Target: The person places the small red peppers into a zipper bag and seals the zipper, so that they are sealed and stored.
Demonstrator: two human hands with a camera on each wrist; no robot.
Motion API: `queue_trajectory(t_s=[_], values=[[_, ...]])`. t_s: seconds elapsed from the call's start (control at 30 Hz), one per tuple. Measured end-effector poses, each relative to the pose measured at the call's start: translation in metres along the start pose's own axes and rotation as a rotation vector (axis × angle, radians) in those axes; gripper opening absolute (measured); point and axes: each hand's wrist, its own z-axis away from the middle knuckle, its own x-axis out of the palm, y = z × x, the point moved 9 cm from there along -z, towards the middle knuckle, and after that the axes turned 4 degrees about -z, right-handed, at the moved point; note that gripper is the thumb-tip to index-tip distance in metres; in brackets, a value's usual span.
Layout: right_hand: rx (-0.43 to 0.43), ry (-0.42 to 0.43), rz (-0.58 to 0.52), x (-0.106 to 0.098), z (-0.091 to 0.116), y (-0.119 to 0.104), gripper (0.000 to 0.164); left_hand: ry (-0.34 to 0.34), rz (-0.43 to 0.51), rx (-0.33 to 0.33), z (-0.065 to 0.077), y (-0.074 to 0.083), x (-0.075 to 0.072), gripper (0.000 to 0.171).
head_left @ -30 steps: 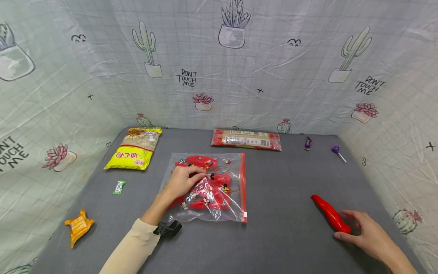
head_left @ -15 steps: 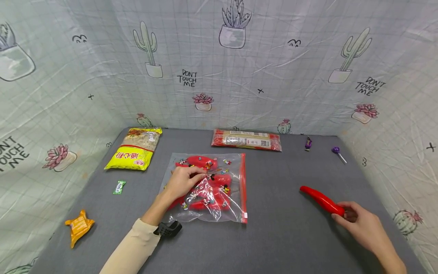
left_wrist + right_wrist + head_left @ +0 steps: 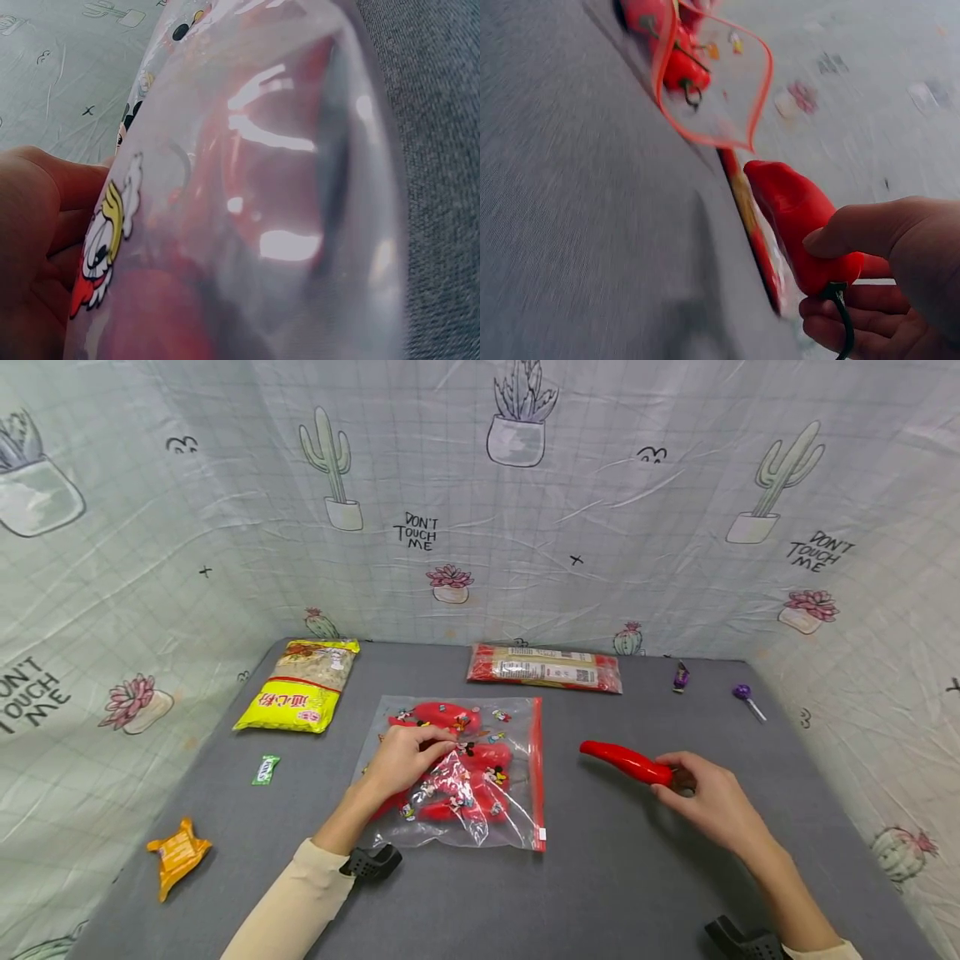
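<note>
A red chili pepper (image 3: 628, 762) is in my right hand (image 3: 708, 797), which grips it near the stem end. Its tip points left toward the zip bag; in the right wrist view the green stem (image 3: 844, 322) hangs below the fingers. The clear zip bag (image 3: 517, 835), printed with cartoon figures, lies on the table with several red peppers (image 3: 450, 717) inside. My left hand (image 3: 405, 760) pinches the bag's upper film and holds it up. In the right wrist view the bag's red-edged mouth (image 3: 761, 94) gapes. The left wrist view shows mostly shiny film (image 3: 225, 225).
A yellow pasta bag (image 3: 300, 693) stands back left, with a green-wrapped candy (image 3: 266, 770) and an orange packet (image 3: 180, 857) nearer. A long noodle packet (image 3: 545, 668) lies at the back. Far right are a purple-wrapped candy (image 3: 680, 677) and a lollipop (image 3: 744, 695). Printed cloth surrounds the grey table.
My right hand has picked the pepper up off the table and carried it left, toward the bag's mouth. The left hand keeps its place on the bag.
</note>
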Motion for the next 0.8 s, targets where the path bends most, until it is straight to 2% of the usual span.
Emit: queue_trajectory(t_s=[0.2,0.43,0.8], values=[[-0.094,-0.069,-0.028,0.022,-0.022,-0.029,0.033,-0.002,0.012,-0.007,0.0,0.0,0.0,0.012],[-0.209,-0.117,-0.048,0.044,-0.037,-0.058,0.034,0.004,0.016,-0.002,-0.001,0.001,-0.001,0.011],[-0.288,-0.213,-0.09,0.083,-0.055,-0.09,0.038,0.022,0.0,0.011,0.001,0.002,0.0,0.011]])
